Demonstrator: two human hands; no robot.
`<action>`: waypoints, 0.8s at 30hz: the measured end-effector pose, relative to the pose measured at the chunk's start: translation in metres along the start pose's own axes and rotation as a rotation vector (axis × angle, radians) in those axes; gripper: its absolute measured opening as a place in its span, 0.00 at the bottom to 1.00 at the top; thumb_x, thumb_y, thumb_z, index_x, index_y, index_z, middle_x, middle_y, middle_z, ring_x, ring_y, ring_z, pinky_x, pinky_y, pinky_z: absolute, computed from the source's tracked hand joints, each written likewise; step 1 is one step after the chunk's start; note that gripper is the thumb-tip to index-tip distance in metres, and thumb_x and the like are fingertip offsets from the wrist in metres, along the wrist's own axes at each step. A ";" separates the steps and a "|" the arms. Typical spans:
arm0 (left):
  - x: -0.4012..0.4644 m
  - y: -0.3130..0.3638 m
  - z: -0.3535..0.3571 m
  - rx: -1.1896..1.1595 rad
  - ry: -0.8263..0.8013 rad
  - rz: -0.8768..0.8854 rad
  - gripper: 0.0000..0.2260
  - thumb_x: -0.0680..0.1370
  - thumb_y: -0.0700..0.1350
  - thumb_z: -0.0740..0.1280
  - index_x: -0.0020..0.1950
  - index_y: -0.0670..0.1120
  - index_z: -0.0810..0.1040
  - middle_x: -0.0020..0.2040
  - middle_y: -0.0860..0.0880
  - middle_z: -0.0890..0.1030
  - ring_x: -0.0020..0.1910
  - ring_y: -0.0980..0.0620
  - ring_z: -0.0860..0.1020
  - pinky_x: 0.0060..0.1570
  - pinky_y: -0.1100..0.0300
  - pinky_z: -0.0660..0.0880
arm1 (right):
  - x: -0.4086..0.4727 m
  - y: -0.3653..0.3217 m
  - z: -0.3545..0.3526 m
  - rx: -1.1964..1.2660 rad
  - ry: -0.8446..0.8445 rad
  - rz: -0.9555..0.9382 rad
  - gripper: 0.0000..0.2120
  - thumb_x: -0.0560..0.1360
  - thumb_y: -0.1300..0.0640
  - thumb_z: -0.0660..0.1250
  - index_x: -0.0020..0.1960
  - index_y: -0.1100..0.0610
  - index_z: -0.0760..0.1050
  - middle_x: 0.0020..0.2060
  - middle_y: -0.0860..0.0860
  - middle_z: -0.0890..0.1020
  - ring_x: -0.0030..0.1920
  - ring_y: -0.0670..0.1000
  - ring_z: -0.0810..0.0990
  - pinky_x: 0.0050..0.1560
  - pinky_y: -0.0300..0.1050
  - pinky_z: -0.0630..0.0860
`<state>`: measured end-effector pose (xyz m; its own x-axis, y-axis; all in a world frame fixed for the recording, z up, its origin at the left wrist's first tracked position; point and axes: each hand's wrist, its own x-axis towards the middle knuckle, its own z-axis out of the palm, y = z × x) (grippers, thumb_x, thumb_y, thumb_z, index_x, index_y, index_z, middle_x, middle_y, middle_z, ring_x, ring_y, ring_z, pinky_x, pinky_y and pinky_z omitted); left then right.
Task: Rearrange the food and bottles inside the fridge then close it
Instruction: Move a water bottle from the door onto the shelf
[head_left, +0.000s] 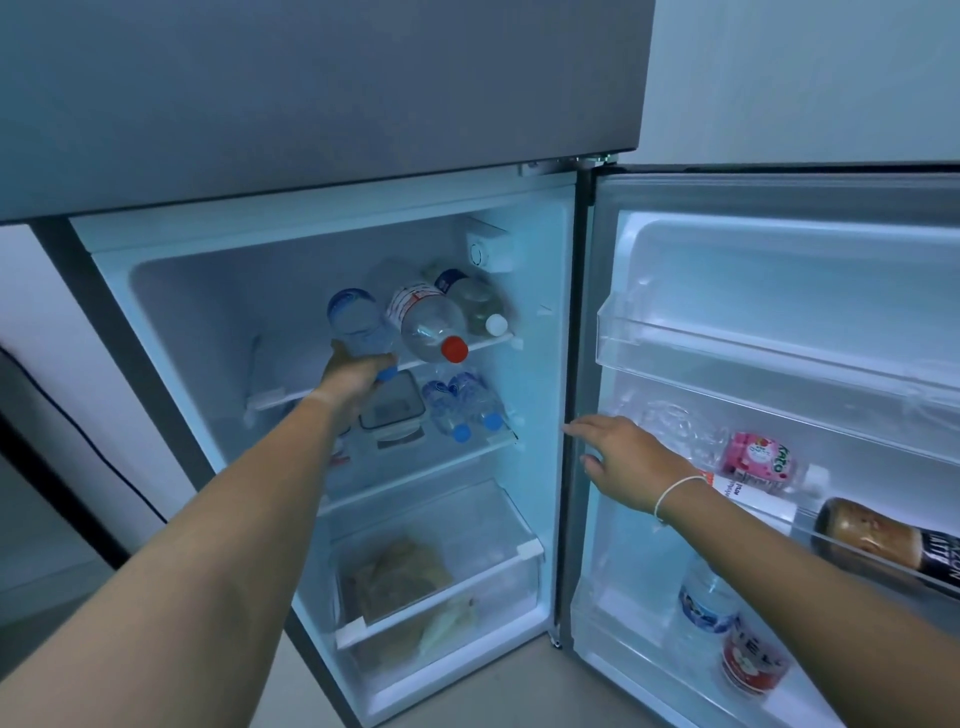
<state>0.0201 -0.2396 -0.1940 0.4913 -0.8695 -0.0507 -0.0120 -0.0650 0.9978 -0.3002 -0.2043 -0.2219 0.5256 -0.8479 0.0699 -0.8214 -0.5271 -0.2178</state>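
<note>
Clear plastic fills most of what we see inside the open fridge (332, 249). Our left hand (356, 376) curls round the neck end of a ribbed water bottle with a blue cap (358, 325), holding it at the front edge of the top shelf (498, 340). Beside it on that shelf lie two more bottles on their sides: one red-capped (431, 325) with a smooth round body, one white-capped (480, 306). Below, on the second shelf, we count two small blue-capped bottles (465, 408) next to a rectangular lidded container (392, 405). A translucent crisper drawer (519, 566) at the bottom holds wrapped food whose kind we cannot tell. Our right hand (621, 462), a thin white band on its wrist, hangs with fingers spread and relaxed, gripping nothing, in front of the open door (779, 291). In the door's middle rack sit a pink-labelled bottle (763, 460) and a dark glass bottle (883, 540); in the lower rack stand one water bottle (704, 597) and one red-labelled can (750, 662).
</note>
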 end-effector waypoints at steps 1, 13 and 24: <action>0.000 0.000 0.001 0.011 0.002 0.015 0.30 0.74 0.38 0.70 0.72 0.41 0.60 0.63 0.46 0.73 0.59 0.48 0.74 0.63 0.54 0.73 | 0.000 0.000 0.000 0.001 0.001 0.000 0.23 0.80 0.61 0.53 0.74 0.54 0.61 0.73 0.50 0.65 0.73 0.51 0.61 0.71 0.39 0.57; -0.006 -0.005 -0.003 0.075 0.049 0.046 0.21 0.73 0.42 0.72 0.62 0.44 0.68 0.65 0.44 0.75 0.57 0.47 0.77 0.58 0.55 0.76 | -0.001 0.001 0.001 0.013 -0.012 0.007 0.23 0.79 0.61 0.53 0.74 0.54 0.61 0.74 0.51 0.64 0.74 0.51 0.61 0.72 0.41 0.58; -0.087 -0.014 0.005 0.236 -0.045 -0.021 0.27 0.78 0.48 0.65 0.75 0.47 0.61 0.69 0.43 0.71 0.54 0.49 0.76 0.43 0.62 0.73 | -0.009 -0.003 -0.002 -0.004 -0.024 0.015 0.23 0.79 0.61 0.53 0.74 0.53 0.61 0.75 0.49 0.62 0.72 0.53 0.65 0.71 0.45 0.63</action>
<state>-0.0271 -0.1658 -0.2040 0.4539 -0.8875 -0.0788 -0.2081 -0.1916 0.9592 -0.3034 -0.1950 -0.2199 0.5187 -0.8538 0.0433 -0.8298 -0.5150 -0.2148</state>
